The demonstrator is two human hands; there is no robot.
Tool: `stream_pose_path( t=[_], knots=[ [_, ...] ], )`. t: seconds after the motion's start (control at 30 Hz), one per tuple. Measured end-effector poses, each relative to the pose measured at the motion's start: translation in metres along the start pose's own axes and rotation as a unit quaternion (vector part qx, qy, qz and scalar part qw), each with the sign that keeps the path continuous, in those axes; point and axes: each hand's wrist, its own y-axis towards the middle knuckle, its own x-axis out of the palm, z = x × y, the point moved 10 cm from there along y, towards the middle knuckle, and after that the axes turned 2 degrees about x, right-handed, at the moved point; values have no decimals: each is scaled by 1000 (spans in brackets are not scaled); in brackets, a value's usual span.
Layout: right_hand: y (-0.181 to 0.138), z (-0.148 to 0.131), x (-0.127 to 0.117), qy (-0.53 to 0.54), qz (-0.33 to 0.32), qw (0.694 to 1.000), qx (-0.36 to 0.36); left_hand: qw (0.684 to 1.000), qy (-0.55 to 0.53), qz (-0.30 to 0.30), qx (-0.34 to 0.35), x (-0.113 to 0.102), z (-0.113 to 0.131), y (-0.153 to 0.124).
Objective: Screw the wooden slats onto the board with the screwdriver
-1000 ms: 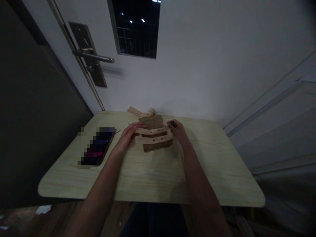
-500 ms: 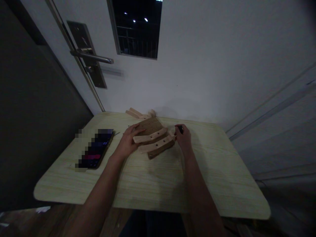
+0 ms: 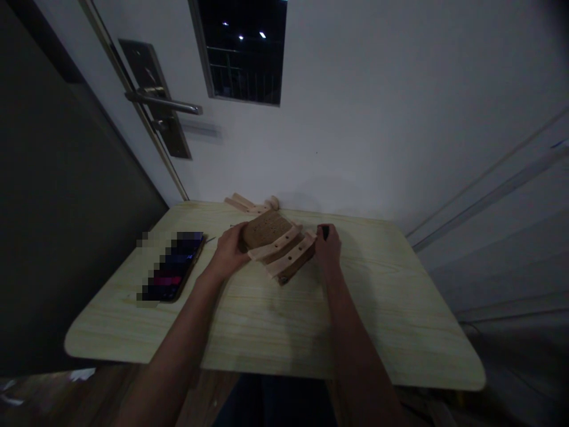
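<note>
Left hand (image 3: 229,252) grips wooden frame (image 3: 279,248) by its left edge | right hand (image 3: 328,250) pinches dark tool (image 3: 325,231) at the slat ends | I see the frame mid-picture between both, slats slanting up-right.

The table (image 3: 267,332) is pale yellow with thin wavy wood lines. In its middle the wooden board (image 3: 264,230) is dark brown, and the strips (image 3: 291,260) across it are light tan with tiny dark dots. The small thing (image 3: 325,231) in the right hand (image 3: 328,249) looks black, though the light is poor. On the table's left side the phone (image 3: 178,267) glows pink and purple on black. Behind the table the wall (image 3: 377,118) is white.
</note>
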Motion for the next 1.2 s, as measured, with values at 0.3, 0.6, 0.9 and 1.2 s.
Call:
stream_pose_path(
  t=[0.3,0.6,0.9,1.2],
  knots=[
    [5,7,-11,55,48,997,24,996,27,80,3,2,20,-8],
    [5,13,-10,97,42,994,42,999,10,-45,8,7,19,-8],
    [0,-5,-5,84,28,996,1,990,129,-50,31,-18,1,-11],
    [-6,0,0,101,53,993,12,953,297,-64,-10,-4,-4,-6]
  ],
)
